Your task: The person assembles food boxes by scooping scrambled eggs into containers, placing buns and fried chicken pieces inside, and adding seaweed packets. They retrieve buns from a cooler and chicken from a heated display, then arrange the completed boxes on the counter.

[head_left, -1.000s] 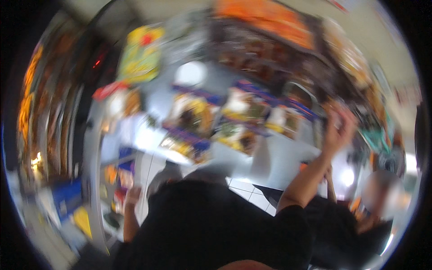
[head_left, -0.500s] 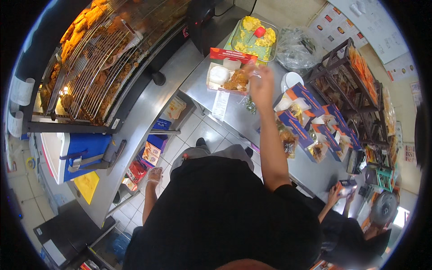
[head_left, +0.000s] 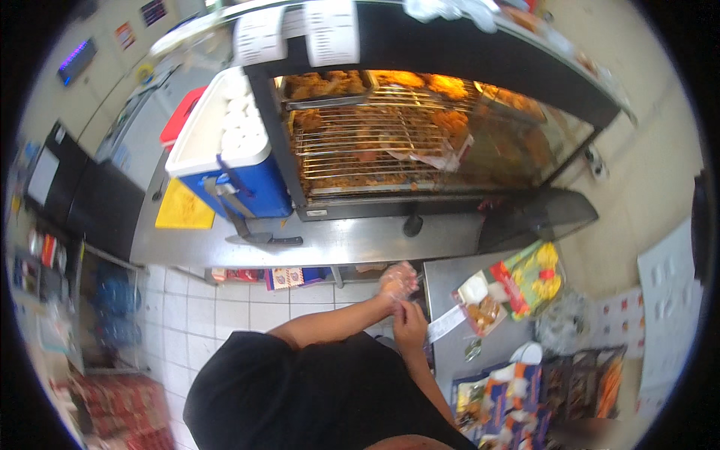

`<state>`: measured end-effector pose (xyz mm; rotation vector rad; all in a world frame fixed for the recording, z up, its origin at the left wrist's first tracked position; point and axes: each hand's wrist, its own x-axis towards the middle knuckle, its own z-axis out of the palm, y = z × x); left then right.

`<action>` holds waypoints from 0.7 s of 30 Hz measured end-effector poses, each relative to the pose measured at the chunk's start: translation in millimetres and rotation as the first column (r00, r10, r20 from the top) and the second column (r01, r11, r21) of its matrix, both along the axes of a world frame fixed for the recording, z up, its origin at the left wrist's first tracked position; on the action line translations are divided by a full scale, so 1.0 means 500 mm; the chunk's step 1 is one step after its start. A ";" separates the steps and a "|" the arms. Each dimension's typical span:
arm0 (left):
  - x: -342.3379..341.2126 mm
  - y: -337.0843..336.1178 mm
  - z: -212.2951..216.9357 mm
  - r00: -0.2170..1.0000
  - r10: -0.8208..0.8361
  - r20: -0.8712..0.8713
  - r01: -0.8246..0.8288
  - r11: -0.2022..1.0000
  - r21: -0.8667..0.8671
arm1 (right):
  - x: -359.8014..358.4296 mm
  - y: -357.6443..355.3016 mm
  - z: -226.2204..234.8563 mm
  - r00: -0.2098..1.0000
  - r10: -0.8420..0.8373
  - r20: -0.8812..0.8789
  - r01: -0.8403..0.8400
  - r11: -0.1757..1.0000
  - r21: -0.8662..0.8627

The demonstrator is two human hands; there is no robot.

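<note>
My left hand (head_left: 398,282), in a clear plastic glove, is raised in front of the steel counter (head_left: 352,244), its fingers loosely bent and holding nothing I can see. At its wrist, my right hand (head_left: 409,324) is bare and closed, pinching the cuff of the plastic glove. Just right of the hands, an open meal box (head_left: 480,301) stands on the side table. It holds a white rounded mound and fried chicken (head_left: 487,309). A paper receipt (head_left: 447,323) lies against the box.
Ahead stands a lit glass cabinet of fried chicken (head_left: 442,120). Left of it are a blue cooler (head_left: 247,187), a knife (head_left: 274,240) and a yellow cutting board (head_left: 184,205). On the side table are a tray of yellow food (head_left: 536,277), a white bowl (head_left: 527,352) and several boxes (head_left: 502,405).
My view has swung left to face the cabinet. My right hand has left the meal box and now grips the glove at my left wrist. My left hand has come up from my side.
</note>
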<state>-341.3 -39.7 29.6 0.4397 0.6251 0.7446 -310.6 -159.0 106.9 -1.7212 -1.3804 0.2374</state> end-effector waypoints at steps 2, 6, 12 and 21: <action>0.028 -0.044 -0.047 0.991 -0.060 0.120 0.020 0.949 0.316 | 0.043 -0.011 0.009 0.993 -0.110 0.051 0.105 0.990 0.090; 0.094 -0.173 0.101 0.945 -0.207 -0.255 0.313 0.802 0.509 | 0.137 -0.090 0.032 0.949 -0.300 0.097 0.291 0.952 0.092; 0.190 -0.210 0.214 0.694 -0.530 -0.487 0.650 0.171 0.741 | 0.255 -0.207 0.082 0.921 -0.333 -0.203 0.343 0.939 0.017; 0.026 -0.212 0.273 0.838 -0.501 -0.214 0.386 0.269 0.883 | 0.670 -0.434 0.066 0.730 -0.676 0.102 0.683 0.727 -0.071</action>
